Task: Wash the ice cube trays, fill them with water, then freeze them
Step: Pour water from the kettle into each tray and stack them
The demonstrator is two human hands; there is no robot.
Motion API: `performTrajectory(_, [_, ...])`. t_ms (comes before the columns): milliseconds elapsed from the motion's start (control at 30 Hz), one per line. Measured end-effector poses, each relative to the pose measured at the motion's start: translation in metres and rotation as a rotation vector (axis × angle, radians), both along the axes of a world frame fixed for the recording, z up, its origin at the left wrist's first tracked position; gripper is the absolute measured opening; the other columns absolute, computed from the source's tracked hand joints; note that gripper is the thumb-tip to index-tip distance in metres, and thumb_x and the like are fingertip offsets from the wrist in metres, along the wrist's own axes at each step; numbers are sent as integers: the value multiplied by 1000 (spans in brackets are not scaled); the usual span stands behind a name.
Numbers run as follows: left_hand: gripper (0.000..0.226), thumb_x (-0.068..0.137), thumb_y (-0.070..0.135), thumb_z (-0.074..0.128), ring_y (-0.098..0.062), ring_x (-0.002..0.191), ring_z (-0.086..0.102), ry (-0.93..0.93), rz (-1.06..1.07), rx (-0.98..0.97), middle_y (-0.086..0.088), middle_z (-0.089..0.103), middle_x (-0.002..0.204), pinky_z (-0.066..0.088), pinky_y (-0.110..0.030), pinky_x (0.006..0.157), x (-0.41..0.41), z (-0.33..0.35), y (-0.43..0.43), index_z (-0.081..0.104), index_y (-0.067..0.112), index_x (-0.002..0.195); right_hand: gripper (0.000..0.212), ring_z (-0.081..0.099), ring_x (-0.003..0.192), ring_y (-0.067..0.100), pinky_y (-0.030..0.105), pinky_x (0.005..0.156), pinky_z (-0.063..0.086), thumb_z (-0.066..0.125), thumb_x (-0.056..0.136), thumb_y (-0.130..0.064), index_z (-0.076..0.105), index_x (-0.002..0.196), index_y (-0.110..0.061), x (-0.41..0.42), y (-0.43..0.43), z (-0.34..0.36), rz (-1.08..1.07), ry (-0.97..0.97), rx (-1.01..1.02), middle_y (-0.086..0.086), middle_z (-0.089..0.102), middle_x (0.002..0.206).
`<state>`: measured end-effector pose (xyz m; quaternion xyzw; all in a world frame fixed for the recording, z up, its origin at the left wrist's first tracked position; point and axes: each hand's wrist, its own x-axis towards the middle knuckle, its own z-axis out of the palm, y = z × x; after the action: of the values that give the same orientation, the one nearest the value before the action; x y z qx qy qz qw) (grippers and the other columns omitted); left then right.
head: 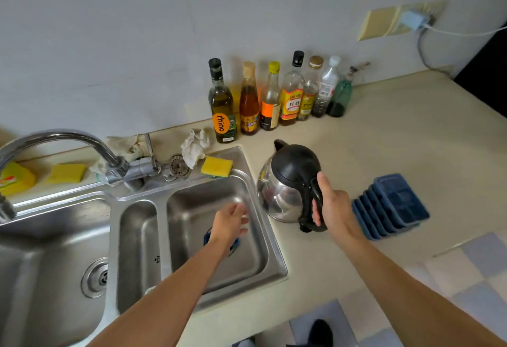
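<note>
Your sink (263,239) is the big landmark, your left hand (230,223) hangs slack and empty over its right basin above something blue I can't make out, and your right hand (333,204) is clenched on the kettle (288,182) handle, so I'd keep it level, carry it low to the ice cube trays (392,206) leaning stacked on the counter (411,140) just right of it, lay one flat and pour slow. For writing, the olive oil bottle (222,105) says "rhino", and the yellow-labelled bottle (293,91) reads 料酒; the rest is too blurry.

Beige counter (397,138): bottles (270,99), stacked blue ice trays (392,205), sponge (216,166).
</note>
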<state>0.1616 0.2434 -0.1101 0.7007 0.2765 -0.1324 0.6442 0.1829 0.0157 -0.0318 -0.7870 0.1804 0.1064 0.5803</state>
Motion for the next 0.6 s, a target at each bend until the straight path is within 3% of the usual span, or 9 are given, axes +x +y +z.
performTrajectory(133, [30, 106, 31, 49, -17, 110, 64, -54, 77, -93, 1, 67, 118, 56, -40, 95, -14, -2, -3, 60, 17, 131, 76, 49, 40, 20, 21, 40, 44, 40, 97, -69, 54, 48, -13, -26, -2, 6, 28, -15, -1, 5, 50, 43])
performTrajectory(200, [36, 106, 33, 48, -19, 117, 61, -66, 100, -99, 1, 64, 125, 53, -42, 100, -22, -2, -5, 58, 16, 136, 76, 48, 39, 20, 22, 41, 44, 42, 97, -69, 53, 46, -14, -30, -4, 11, 71, -24, 8, 4, 49, 42])
performTrajectory(333, [27, 107, 35, 47, -20, 120, 59, -82, 173, -137, 4, 66, 121, 52, -42, 101, -42, -2, -12, 64, 23, 123, 70, 48, 38, 21, 24, 41, 43, 50, 97, -64, 56, 47, -16, -33, -11, 23, 162, -29, 36, 7, 52, 45])
performTrajectory(467, [36, 107, 39, 43, -22, 123, 59, -50, 194, -195, -5, 66, 129, 46, -48, 109, -60, -2, -21, 67, 20, 126, 65, 48, 40, 22, 28, 46, 43, 58, 88, -67, 61, 48, -16, -34, -10, 34, 254, 10, 55, 9, 55, 49])
performTrajectory(600, [47, 104, 52, 40, -26, 113, 64, -21, 233, -243, -11, 72, 116, 50, -44, 104, -82, -1, -22, 72, 19, 111, 61, 47, 42, 23, 29, 50, 44, 60, 77, -70, 62, 50, -15, -34, 1, 49, 383, 53, 32, 11, 54, 49])
